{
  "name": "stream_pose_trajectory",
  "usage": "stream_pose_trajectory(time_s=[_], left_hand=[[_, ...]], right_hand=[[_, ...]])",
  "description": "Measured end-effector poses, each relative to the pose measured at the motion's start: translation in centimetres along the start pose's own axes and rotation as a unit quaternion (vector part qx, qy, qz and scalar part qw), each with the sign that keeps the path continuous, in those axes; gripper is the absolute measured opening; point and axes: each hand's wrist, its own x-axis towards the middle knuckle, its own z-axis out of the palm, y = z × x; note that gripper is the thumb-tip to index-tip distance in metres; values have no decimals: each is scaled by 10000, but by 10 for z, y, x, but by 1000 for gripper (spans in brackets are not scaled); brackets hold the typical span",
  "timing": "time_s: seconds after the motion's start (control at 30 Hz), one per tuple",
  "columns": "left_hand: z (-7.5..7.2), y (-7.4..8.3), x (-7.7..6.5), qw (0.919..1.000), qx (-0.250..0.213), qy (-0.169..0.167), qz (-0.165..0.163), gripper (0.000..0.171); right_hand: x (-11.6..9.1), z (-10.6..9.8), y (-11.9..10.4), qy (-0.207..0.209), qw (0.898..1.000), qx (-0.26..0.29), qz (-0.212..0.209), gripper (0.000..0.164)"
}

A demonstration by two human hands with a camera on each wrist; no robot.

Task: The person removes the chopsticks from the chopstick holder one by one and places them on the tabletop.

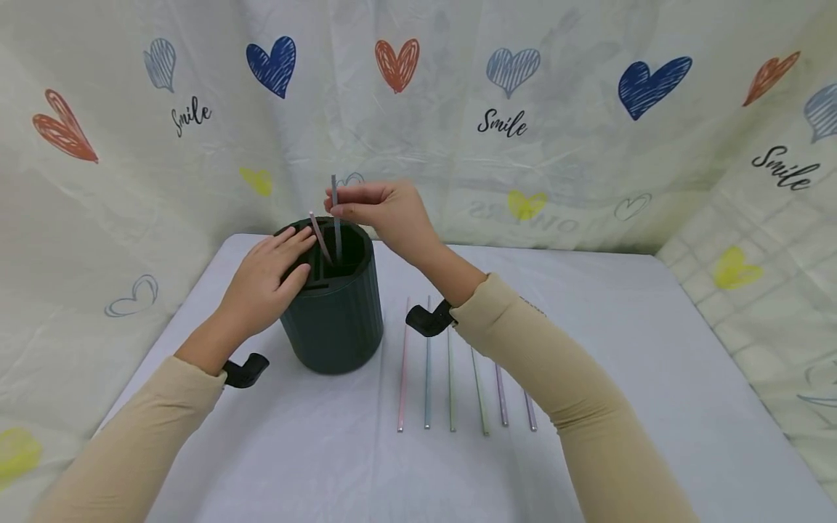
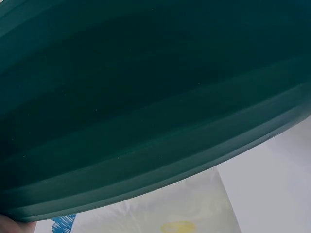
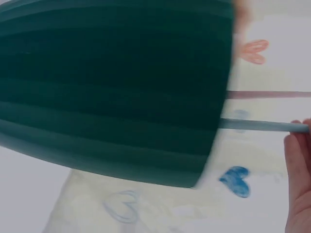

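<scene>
A dark green ribbed pen holder (image 1: pixel 333 319) with dividers inside stands upright on the table. My left hand (image 1: pixel 264 280) rests on its left top rim with fingers extended; in the left wrist view the ribbed wall (image 2: pixel 155 107) hides nearly all of that hand. My right hand (image 1: pixel 392 214), above the opening, pinches the upper part of a thin blue-grey stick (image 1: pixel 337 236) between thumb and fingers. The stick's lower end is inside the holder. A pink stick (image 1: pixel 320 236) leans in the holder beside it, and both project past the rim in the right wrist view.
Several thin sticks, among them a pink one (image 1: pixel 402 378), a blue one (image 1: pixel 428 378) and a green one (image 1: pixel 451 385), lie side by side right of the holder, partly under my right forearm. A curtain (image 1: pixel 445 160) printed with hearts hangs behind the white table (image 1: pixel 314 450).
</scene>
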Motion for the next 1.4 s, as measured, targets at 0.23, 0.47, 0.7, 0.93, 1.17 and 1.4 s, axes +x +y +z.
stream_pose_trajectory(time_s=[0.23,0.47,0.7,0.93,1.17,1.4], left_hand=[[0,3,0,10000,-14,71,6,51],[3,3,2,9998,-41,150,107,50],[5,3,2,9998,-25,143,143,50],[5,2,3,9997,-40,145,176,50],[4,0,0,9997,-10,194,168,50],[6,-2,-1,9995,-34,233,196,50]], right_hand=[[-13,-13,-28,384,9960,520,-612,27],[-29,-27,-52,779,9840,785,-1396,29],[-49,-51,-77,1362,9615,1438,-1908,26],[-71,-95,-83,2149,9419,2123,-1471,25],[-91,-148,-55,2440,9528,1804,-73,16],[-106,-204,-12,1551,9630,312,2181,19]])
